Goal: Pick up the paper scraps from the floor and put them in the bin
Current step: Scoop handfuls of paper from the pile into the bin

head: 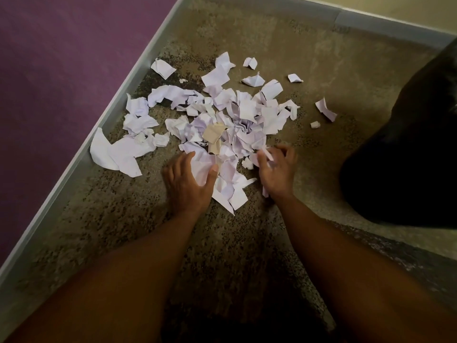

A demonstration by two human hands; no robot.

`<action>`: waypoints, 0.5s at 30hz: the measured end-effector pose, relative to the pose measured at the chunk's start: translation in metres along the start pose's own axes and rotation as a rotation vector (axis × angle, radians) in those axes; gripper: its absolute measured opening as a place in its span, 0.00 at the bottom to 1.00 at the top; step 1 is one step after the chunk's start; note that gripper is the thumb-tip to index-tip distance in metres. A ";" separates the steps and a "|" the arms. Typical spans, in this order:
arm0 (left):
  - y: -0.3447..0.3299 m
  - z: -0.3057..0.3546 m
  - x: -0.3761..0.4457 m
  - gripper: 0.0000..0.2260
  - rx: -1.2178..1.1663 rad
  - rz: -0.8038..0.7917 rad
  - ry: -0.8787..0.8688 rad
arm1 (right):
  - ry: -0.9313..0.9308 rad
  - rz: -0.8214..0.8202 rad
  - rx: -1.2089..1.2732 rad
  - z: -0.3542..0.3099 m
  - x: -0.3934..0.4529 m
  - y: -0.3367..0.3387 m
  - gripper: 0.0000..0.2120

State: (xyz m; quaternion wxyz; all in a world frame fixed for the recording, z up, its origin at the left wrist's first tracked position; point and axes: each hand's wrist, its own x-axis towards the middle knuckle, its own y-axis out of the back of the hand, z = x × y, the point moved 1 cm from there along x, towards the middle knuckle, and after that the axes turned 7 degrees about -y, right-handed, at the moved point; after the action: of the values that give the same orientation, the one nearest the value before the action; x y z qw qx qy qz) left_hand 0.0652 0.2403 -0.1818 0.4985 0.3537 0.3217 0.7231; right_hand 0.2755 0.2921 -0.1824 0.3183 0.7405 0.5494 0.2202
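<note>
Carpeted floor (247, 243), mottled brown, meeting a purple wall (61, 58) at far left along a pale grey skirting board (74, 159), with a second cream wall (408, 11) across the top right; room corner out of frame.

Dark bulky object (408, 157) at right edge, black, unlit; possibly the bin, cannot tell; no opening visible.

Paper scraps (222, 120), white with a few tan pieces, lying in one loose heap on the carpet near the skirting; largest sheet (113, 154) at the heap's left, touching the skirting board; several small strays well apart toward the right, one curled strip (326, 108) nearest the dark object; none yet in any bin.

Left hand (188, 181), palm down on the near edge of the heap; fingers spread and fairly straight, thumb laid on a white scrap; pressing or raking, not clamped on anything.

Right hand (278, 169), at the heap's near right edge; fingers curled, pinching a thin white scrap (268, 154) between fingertips; motion blur hides the finer grip.

Step in hand, by judgement: gathering, early; almost all paper still on the floor.

Next move, by judgement: draw both hands together under a bunch, squeeze so light pieces do not slip out, lift, carry to the bin; strays need separate pinches.
</note>
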 end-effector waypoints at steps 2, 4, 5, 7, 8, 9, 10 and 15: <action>-0.001 -0.001 0.000 0.31 -0.016 -0.013 -0.015 | 0.049 -0.064 0.111 -0.007 -0.002 -0.008 0.23; -0.002 -0.002 0.001 0.31 -0.022 -0.029 -0.038 | 0.134 -0.126 0.149 -0.014 -0.008 -0.013 0.26; -0.004 -0.002 0.001 0.31 -0.030 -0.040 -0.046 | 0.173 -0.168 0.137 -0.016 -0.012 -0.017 0.28; -0.007 0.001 0.001 0.30 -0.053 -0.060 -0.066 | 0.222 -0.239 0.128 -0.023 -0.023 -0.022 0.29; -0.009 0.002 0.000 0.30 -0.066 -0.066 -0.086 | 0.243 -0.242 0.148 -0.026 -0.028 -0.024 0.28; -0.011 0.004 -0.001 0.30 -0.078 -0.070 -0.107 | 0.256 -0.234 0.186 -0.029 -0.033 -0.027 0.28; -0.013 0.006 -0.002 0.30 -0.092 -0.075 -0.121 | 0.265 -0.219 0.227 -0.030 -0.038 -0.031 0.27; -0.016 0.020 -0.009 0.29 -0.355 -0.096 -0.038 | 0.238 -0.144 0.322 -0.038 -0.058 -0.051 0.23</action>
State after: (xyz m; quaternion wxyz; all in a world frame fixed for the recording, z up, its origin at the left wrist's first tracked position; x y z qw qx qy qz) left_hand 0.0923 0.2386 -0.1861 0.5932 0.2581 0.1962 0.7369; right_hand 0.1983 0.2550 -0.1904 0.1435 0.7094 0.6627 0.1923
